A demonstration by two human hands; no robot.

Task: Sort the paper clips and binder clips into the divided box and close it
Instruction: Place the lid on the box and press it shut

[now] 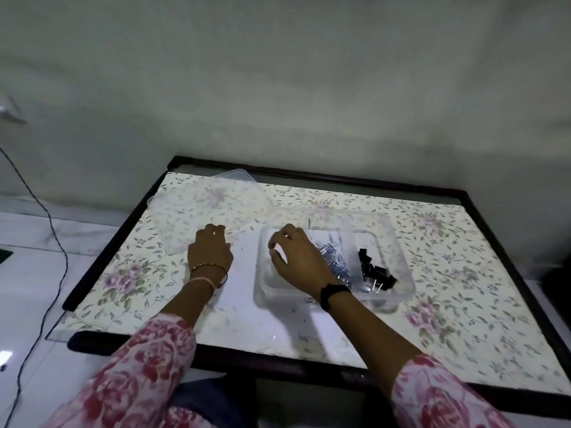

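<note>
Currently: my left hand (210, 251) fingers curled on lid (207, 208); my right hand (296, 257) fingers bent, grip unclear, over box (398, 273). Risk: clear lid slips, jolts box, clips mix.

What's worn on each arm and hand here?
Both arms have loose white sleeves printed with red-pink roses. The left hand has thin gold bangles and a pale band at the wrist. The right hand has a black wristband and a ring.

Floral-patterned table cover (457, 273) under a glass sheet, framed by the table's dark wooden rim (102, 257). Behind it, a plain pale wall (293, 88). At left — a thin black cable (52, 230) hanging down over a white floor (31, 291).
</note>
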